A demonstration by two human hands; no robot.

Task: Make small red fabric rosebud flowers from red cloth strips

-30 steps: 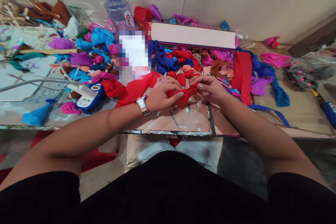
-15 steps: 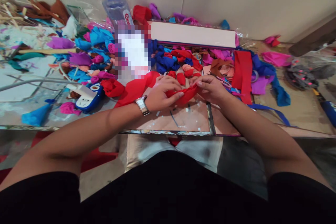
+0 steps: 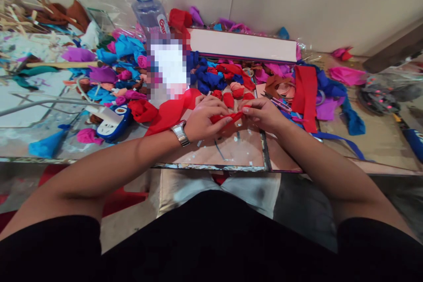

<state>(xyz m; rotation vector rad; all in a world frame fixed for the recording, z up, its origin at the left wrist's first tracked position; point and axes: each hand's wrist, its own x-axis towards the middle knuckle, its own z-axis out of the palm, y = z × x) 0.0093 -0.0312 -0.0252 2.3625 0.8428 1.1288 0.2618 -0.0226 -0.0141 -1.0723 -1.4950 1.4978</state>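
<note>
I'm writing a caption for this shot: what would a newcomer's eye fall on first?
Probably the bright red strip held between the left hand and the right hand, near the middle of the picture. Next might come the silver watch on the left wrist, then the white-capped bottle rising beyond it, toward the wall.

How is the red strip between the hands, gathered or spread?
Gathered: red strip forms a narrow band between left hand and right hand.
</note>
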